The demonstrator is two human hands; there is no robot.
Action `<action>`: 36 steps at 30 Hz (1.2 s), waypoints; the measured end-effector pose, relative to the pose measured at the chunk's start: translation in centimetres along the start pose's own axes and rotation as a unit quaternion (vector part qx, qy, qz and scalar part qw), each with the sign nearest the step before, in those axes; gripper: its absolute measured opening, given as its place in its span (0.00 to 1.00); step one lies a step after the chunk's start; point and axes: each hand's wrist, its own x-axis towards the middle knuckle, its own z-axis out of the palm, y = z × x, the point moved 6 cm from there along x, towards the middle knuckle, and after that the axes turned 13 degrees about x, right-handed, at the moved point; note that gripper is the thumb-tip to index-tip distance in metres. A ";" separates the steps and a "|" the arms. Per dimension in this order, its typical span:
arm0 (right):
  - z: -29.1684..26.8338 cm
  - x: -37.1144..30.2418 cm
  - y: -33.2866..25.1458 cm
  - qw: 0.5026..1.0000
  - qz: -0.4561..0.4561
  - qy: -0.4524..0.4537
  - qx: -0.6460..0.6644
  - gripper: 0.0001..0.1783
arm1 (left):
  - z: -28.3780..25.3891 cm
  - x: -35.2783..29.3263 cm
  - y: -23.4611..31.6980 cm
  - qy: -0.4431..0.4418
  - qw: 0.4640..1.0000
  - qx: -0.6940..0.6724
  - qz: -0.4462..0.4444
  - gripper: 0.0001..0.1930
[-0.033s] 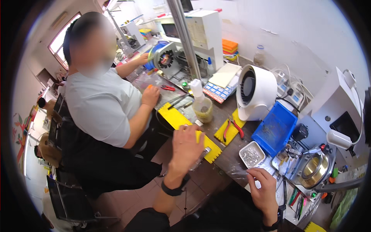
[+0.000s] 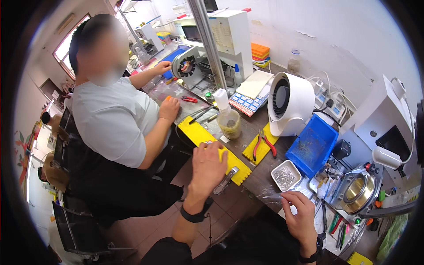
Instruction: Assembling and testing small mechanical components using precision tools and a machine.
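Two hands are at the near edge of the table (image 2: 254, 179), well apart from each other. Nothing has moved since the picture just before; both hands and all the things sit in the same spots.

The left hand (image 2: 207, 165) lies palm down on a yellow mat (image 2: 196, 134) with a toothed edge. A silver metal tool (image 2: 226, 180) sticks out on the thumb side of that hand. The hand touches it, but I cannot tell if it grips it.

The right hand (image 2: 302, 216) has its fingers curled at a bit of clear plastic (image 2: 270, 194). I cannot tell if it pinches the plastic or only rests there. Just beside it is a small white tray (image 2: 285, 176) full of shiny metal bits.

Farther back lie red pliers (image 2: 265, 145) on a second yellow mat, next to a blue bin (image 2: 311, 150) and a round white fan (image 2: 289, 104). Another person in a light shirt (image 2: 115, 119) sits to the left, with both hands on the table.
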 end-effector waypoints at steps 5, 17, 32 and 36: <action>-0.6 -0.2 0.4 1.000 0.003 0.013 -0.007 0.07 | 2.4 -0.1 -1.7 -0.038 0.999 0.013 0.010 0.09; 6.0 0.3 -1.8 0.992 -0.011 -0.123 0.026 0.12 | 1.6 2.5 1.8 -0.046 0.925 -0.372 -0.068 0.11; 9.2 -4.0 -2.7 0.977 -0.067 -0.201 -0.002 0.20 | 2.8 3.7 4.4 -0.044 0.899 -0.428 -0.083 0.10; 9.3 -4.3 -2.3 0.977 -0.065 -0.202 -0.003 0.21 | 2.8 3.7 4.7 -0.031 0.899 -0.432 -0.072 0.12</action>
